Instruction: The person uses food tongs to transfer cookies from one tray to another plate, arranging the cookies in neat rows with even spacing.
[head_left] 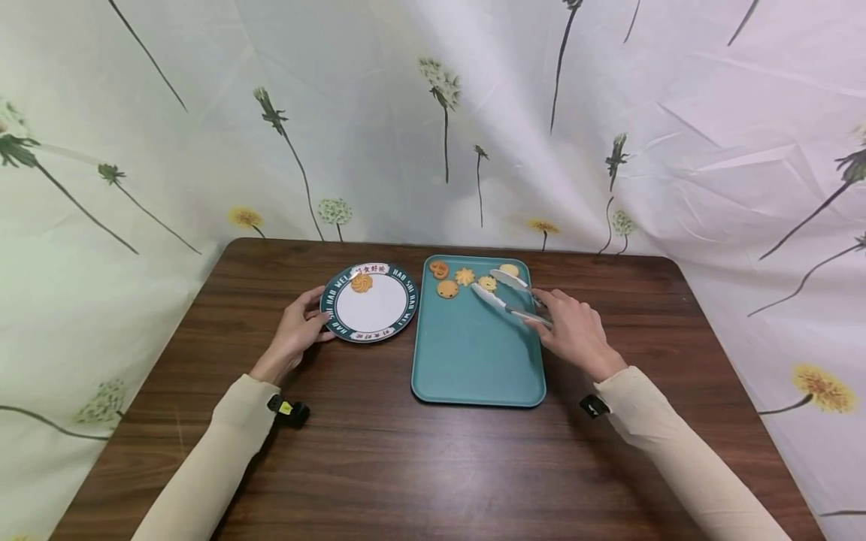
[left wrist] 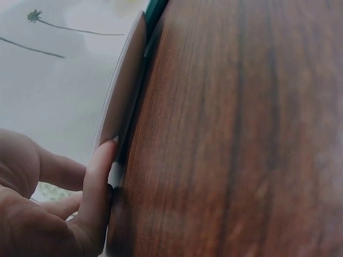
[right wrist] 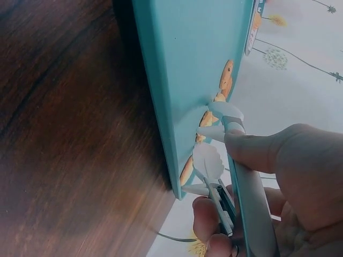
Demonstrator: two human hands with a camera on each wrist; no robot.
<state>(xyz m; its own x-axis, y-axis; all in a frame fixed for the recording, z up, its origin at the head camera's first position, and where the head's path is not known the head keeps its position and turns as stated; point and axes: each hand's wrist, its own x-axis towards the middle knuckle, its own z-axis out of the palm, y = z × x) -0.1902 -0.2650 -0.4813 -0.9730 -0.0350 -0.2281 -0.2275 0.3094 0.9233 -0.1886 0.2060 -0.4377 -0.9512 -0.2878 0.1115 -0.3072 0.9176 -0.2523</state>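
Head: grips a plate (head_left: 368, 309) with left hand (head_left: 301, 323); holds spread tongs (head_left: 504, 305) in right hand (head_left: 573, 329), around a cookie (head_left: 487, 283) on the teal tray (head_left: 473, 353). Left wrist: pinches the plate's edge. Right wrist: could crumble the cookie by squeezing hard.

On the worktop (head_left: 433, 469), a plate (head_left: 375, 308) lies left of a tray (head_left: 473, 361), just beside it. One cookie (head_left: 361, 282) sits on the plate, toward its far left. Five more cookies (head_left: 465, 276) lie at the tray's far end. Tongs (head_left: 497, 300) reach over its right edge, one cookie between their tips. A cloth (head_left: 379, 150) hangs behind.
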